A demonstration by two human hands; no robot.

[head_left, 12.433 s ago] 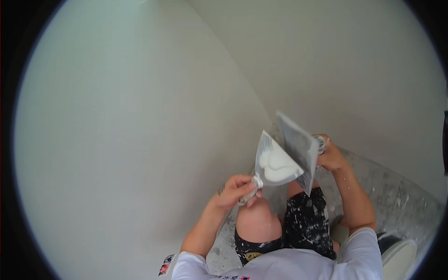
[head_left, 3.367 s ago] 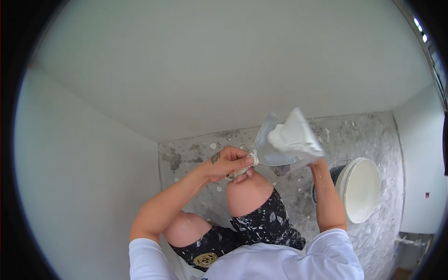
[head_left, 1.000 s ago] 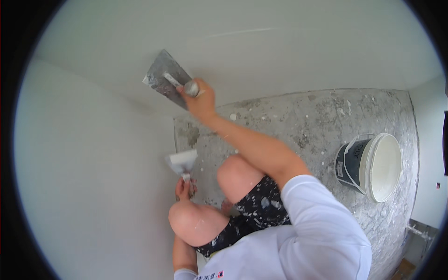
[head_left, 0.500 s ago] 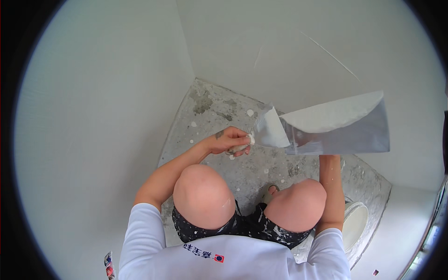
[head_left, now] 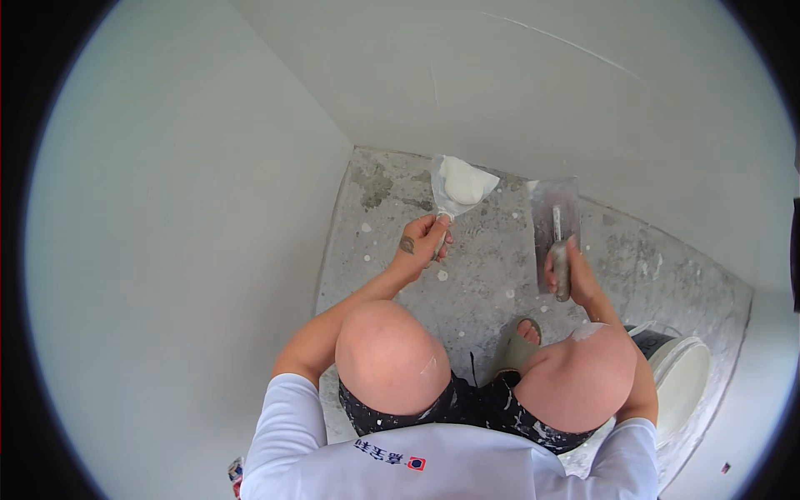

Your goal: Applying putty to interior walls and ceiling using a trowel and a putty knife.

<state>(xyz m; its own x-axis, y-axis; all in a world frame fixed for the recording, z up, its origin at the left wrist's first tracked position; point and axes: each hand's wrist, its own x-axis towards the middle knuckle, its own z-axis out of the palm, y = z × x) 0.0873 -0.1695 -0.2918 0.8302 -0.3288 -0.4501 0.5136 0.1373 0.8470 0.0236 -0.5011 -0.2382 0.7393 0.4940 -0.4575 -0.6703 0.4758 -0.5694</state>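
My left hand [head_left: 429,242] is closed round the handle of a putty knife [head_left: 443,197], its wide blade pointing away from me. A thick lump of white putty [head_left: 464,182] sits on that blade. To the right, my right hand [head_left: 573,271] grips the handle of a rectangular steel trowel [head_left: 543,218]. The trowel's handle side faces up, and its long blade runs away from me; its underside is hidden. The two tools are apart, both held above the floor between my knees and the wall.
A white-rimmed bucket [head_left: 685,375] stands by my right knee. Smooth pale walls meet in a corner [head_left: 355,147] ahead; the right-hand one [head_left: 633,125] bears a thin raised line. The grey concrete floor [head_left: 483,283] is spotted with white.
The putty from the trowel is now on the putty knife. My right hand has turned the trowel over and brought it nearer, lengthwise; the knife has swung to point away.
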